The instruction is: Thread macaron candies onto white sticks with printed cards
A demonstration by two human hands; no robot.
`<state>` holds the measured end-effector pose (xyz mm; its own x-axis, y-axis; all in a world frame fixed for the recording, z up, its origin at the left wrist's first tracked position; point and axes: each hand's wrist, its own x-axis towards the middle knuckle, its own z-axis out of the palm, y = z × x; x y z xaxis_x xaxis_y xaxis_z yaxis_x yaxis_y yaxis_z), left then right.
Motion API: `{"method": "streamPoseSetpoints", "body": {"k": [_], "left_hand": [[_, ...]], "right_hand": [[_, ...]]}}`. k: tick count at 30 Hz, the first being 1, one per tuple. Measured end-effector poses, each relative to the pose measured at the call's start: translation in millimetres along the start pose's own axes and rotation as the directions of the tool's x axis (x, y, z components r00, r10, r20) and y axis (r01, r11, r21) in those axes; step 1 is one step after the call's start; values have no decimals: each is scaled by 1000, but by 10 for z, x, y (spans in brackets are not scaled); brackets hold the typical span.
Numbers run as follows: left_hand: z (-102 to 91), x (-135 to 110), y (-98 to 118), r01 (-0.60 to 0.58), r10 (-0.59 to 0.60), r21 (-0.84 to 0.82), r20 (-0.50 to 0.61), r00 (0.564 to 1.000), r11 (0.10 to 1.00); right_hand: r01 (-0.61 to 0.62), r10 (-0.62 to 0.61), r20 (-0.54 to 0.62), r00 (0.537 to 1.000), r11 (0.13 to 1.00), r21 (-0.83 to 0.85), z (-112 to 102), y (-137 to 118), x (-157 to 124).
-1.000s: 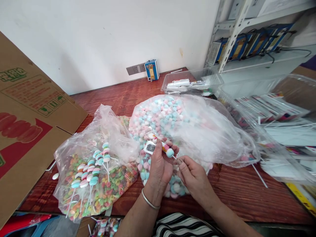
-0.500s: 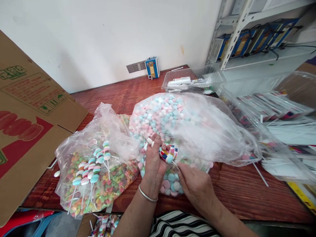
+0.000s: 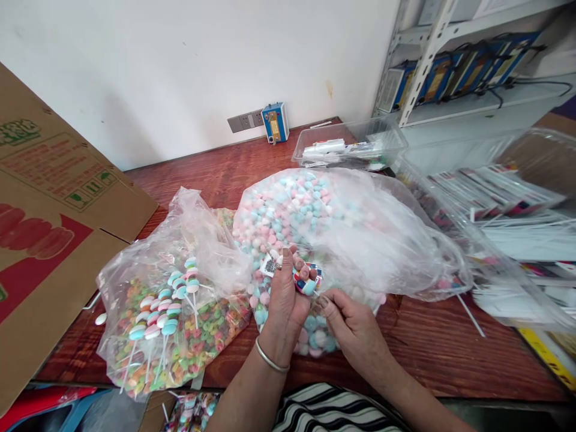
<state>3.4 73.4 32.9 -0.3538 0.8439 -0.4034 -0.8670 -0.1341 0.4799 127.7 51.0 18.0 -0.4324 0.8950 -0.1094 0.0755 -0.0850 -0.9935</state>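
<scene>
My left hand (image 3: pixel 288 294) is closed around a candy lollipop (image 3: pixel 308 287) with a pale blue piece at its lower end. A printed wrapper (image 3: pixel 317 273) in red, blue and white surrounds it, and a white label with a black code (image 3: pixel 270 264) sticks out beyond my thumb. My right hand (image 3: pixel 348 318) is pinched at the lower end of the lollipop, on its stick, which the fingers mostly hide. Beneath both hands lies a clear bag of pink, blue and white candies (image 3: pixel 292 198).
Several lollipops (image 3: pixel 164 309) lie on a clear bag of colourful ring candies (image 3: pixel 216 324) at left. A cardboard box (image 3: pixel 90 174) stands beyond it. Clear trays (image 3: pixel 382 129) with wrappers and sticks are at right. A blue device (image 3: pixel 275 123) sits by the wall.
The left hand has turned slightly, bringing the white coded label into view. My right hand has shifted a little, and its fingers are bent more at the stick's end.
</scene>
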Motion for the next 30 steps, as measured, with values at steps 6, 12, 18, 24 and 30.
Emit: {"method": "streamPoseSetpoints", "body": {"k": [6, 12, 18, 24, 30], "left_hand": [[-31, 64, 212, -11, 24, -152, 85, 996, 988], [-14, 52, 143, 38, -20, -145, 124, 992, 989], [1, -3, -12, 12, -5, -57, 115, 993, 998], [-17, 18, 77, -24, 28, -55, 64, 998, 998], [-36, -159, -236, -43, 19, 179, 132, 991, 983]], "right_hand": [[-289, 218, 225, 950, 889, 356, 12, 88, 4], [-297, 228, 205, 952, 851, 433, 116, 114, -27], [-179, 146, 143, 979, 949, 259, 153, 101, -6], [-52, 49, 168, 985, 999, 13, 56, 85, -88], [120, -124, -36, 992, 987, -106, 76, 89, 23]]}}
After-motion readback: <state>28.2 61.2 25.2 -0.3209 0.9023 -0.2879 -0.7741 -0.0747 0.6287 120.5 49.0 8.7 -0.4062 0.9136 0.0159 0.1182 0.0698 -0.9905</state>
